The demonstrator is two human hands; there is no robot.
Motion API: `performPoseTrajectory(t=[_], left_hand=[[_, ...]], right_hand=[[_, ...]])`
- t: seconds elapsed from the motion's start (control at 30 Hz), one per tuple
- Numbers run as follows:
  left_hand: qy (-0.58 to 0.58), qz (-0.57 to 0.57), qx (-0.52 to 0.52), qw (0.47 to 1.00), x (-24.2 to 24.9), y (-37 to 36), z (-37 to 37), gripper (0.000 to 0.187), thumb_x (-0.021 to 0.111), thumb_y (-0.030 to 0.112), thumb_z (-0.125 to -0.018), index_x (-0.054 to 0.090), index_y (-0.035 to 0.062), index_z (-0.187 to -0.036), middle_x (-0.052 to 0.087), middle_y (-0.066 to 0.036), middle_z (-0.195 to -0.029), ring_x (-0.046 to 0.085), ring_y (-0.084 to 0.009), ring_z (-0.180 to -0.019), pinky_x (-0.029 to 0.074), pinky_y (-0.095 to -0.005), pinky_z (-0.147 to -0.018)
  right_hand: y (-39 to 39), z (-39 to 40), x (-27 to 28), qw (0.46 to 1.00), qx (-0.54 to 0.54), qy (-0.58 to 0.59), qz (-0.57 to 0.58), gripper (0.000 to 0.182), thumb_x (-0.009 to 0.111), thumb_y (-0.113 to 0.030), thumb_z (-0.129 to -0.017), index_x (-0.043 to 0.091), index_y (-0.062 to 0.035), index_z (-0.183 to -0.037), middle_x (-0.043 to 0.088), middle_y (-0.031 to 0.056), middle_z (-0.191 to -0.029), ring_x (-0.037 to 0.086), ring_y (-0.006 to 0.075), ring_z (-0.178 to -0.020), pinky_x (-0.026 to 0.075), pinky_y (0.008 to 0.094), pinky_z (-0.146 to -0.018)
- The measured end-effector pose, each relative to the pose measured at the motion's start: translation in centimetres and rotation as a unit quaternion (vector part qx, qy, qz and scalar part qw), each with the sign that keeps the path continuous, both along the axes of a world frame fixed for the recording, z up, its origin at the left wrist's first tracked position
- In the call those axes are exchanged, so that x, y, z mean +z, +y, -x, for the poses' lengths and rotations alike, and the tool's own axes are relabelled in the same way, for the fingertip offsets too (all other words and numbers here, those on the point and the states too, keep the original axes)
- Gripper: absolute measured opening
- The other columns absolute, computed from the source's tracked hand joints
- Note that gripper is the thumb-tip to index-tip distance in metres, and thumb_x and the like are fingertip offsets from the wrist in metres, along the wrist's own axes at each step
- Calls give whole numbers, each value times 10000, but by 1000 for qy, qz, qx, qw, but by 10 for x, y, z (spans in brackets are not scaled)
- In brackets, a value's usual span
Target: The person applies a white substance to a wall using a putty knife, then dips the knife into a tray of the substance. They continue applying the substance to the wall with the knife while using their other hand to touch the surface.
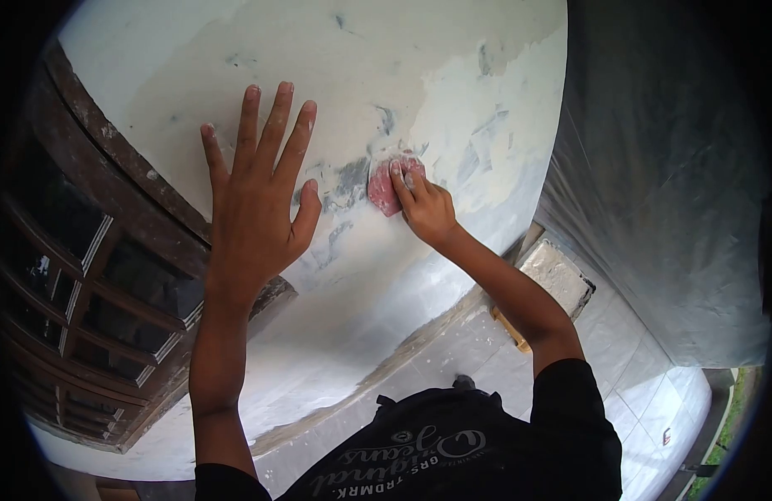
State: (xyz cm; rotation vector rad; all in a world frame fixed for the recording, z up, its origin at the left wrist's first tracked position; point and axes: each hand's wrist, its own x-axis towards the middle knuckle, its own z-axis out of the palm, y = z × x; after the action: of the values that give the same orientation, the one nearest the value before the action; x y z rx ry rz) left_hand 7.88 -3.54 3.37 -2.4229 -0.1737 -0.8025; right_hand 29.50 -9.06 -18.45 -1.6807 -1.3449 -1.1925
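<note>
My left hand (256,196) lies against the pale wall (319,50), its fingers spread and nothing in it. White specks dot its fingertips. To its right, my right hand (429,209) presses a small red piece of sandpaper (387,185) onto the wall, fingers over its face. White dust coats the sandpaper, whose underside is hidden. Dark grey worn patches (352,179) and whitish smears surround it on the wall.
A dark brown wooden frame with glass panes (144,275) runs along the left. Grey sheeting (661,192) hangs at the right. Below lie the tiled floor (607,334) and a white-spattered block (557,275), partly behind my right arm.
</note>
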Motion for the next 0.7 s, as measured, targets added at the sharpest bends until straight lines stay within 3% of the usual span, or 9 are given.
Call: performPoseTrajectory(t=[0.1,0.2,0.37,0.5,0.57,0.7], left_hand=[[7,-3,-13,1000,-1,-4,-7,697,548,179,-824,347,129,-1489,245,-99,-1581,143,-317,-1481,28,-666,-1127],[10,7,-15,1000,-1,-9,-11,696,549,178,-824,347,122,-1488,242,-102,-1582,143,-317,-1481,28,-663,-1129],[12,11,-9,1000,-4,-6,-12,696,546,177,-822,349,119,-1487,242,-109,-1581,146,-321,-1480,33,-665,-1127],[9,19,-7,1000,-5,-7,-11,690,546,175,-819,361,116,-1481,248,-112,-1578,148,-322,-1479,34,-668,-1126],[9,22,-2,1000,-7,-6,-11,688,547,175,-818,365,115,-1479,250,-113,-1577,148,-322,-1479,34,-669,-1125],[8,21,5,1000,-10,-2,-11,686,551,177,-818,370,115,-1477,253,-112,-1576,150,-322,-1479,38,-670,-1125]], right_hand=[[-20,8,-37,998,19,56,24,625,657,3,-657,564,-19,-1275,581,156,-1048,645,236,-743,540,316,-553],[-33,13,-40,993,46,110,9,691,709,-9,-601,567,-47,-1277,584,157,-1041,647,246,-728,542,329,-554],[-28,5,31,991,47,104,-71,756,756,-18,-545,577,-88,-1276,576,146,-1007,635,251,-689,529,341,-537],[-3,-8,67,992,53,66,-89,685,721,3,-592,571,-27,-1259,570,147,-982,619,256,-679,512,348,-515],[7,-4,54,995,48,63,-62,638,688,25,-629,554,28,-1252,574,164,-1004,629,258,-711,521,351,-524],[-7,13,-8,995,36,94,-9,654,706,6,-627,554,9,-1263,578,187,-1037,643,268,-724,536,357,-543]])
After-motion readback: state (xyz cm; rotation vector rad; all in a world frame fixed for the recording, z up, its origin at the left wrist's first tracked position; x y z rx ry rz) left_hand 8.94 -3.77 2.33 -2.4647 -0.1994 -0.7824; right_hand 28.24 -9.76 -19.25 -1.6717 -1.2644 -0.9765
